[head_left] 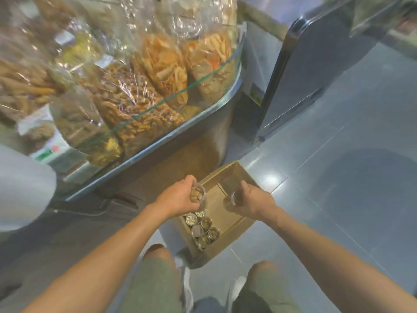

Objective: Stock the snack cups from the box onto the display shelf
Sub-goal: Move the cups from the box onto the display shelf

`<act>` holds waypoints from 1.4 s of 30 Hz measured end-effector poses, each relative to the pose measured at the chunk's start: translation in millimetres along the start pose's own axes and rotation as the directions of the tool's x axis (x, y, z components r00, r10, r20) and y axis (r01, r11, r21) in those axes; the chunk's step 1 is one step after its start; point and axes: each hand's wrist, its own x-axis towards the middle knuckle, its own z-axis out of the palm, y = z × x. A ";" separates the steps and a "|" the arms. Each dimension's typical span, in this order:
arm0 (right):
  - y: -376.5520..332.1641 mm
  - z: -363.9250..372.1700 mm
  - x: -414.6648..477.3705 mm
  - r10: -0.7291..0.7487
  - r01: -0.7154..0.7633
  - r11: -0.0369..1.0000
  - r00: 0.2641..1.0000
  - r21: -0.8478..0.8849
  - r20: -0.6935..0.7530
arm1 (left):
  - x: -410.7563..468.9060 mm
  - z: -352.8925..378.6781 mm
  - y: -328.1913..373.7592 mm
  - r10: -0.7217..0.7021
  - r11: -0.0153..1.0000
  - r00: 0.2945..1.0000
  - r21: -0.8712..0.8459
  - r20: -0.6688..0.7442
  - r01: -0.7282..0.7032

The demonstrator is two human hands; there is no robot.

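Now left hand (178,197) fingers wrap nut cup (197,193); right hand (255,201) clasps second cup (234,198) over box (228,176).

Both bare forearms reach forward and down, drawing closer together toward the wrists. The left hand (178,197) curls its fingers round a snack cup (197,194), back of the hand turned outward. Just to its right, the right hand (253,201) grips a second cup (234,198), which is blurred, thumb raised above it.
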 end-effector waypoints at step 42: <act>-535.3 -116.8 -241.2 -0.505 0.520 0.833 0.854 0.191 -0.122 | -533.9 -229.6 -229.6 -0.200 0.966 0.908 -0.229 -0.367 0.120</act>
